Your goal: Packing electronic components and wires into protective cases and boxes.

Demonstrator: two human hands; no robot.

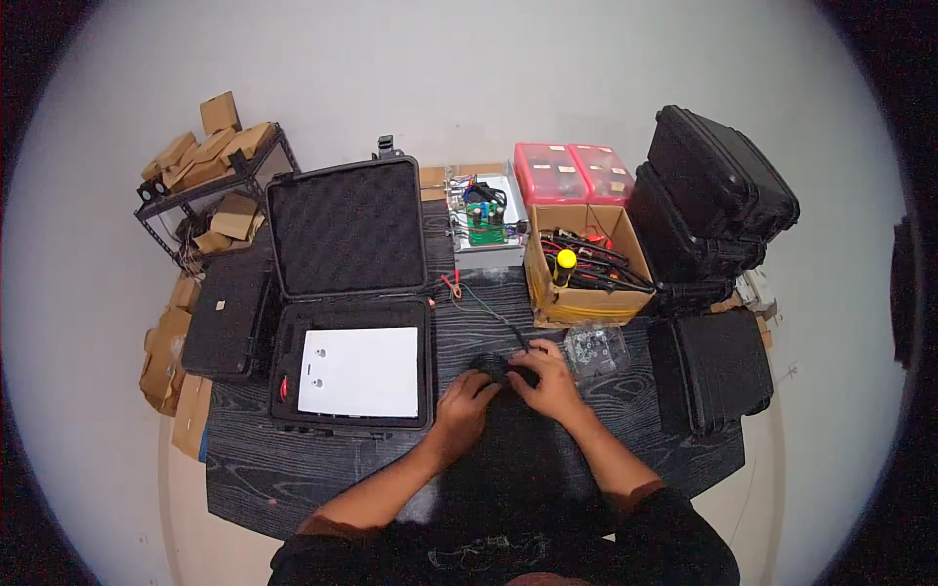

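Note:
Between my hands, near the middle of the table, is a coiled black cable [488,364]. My left hand [466,402] closes round the coil's left side, with thumb and fingers curled on it. On the other side my right hand [546,380] grips the coil and the cable leaving it. From there the cable runs away from me, and a thin green wire [484,301] leads on to red clips [451,283] lying on the table. The coil's lower part is hidden by my fingers and dark against the black shirt.
Left of my hands stands an open black case [426,366] with a white panel [362,371] inside. Beyond are an opened device with a green circuit board [486,227] and a cardboard box [586,308] of cables. A clear plastic box [596,352] and black cases [718,371] stand right.

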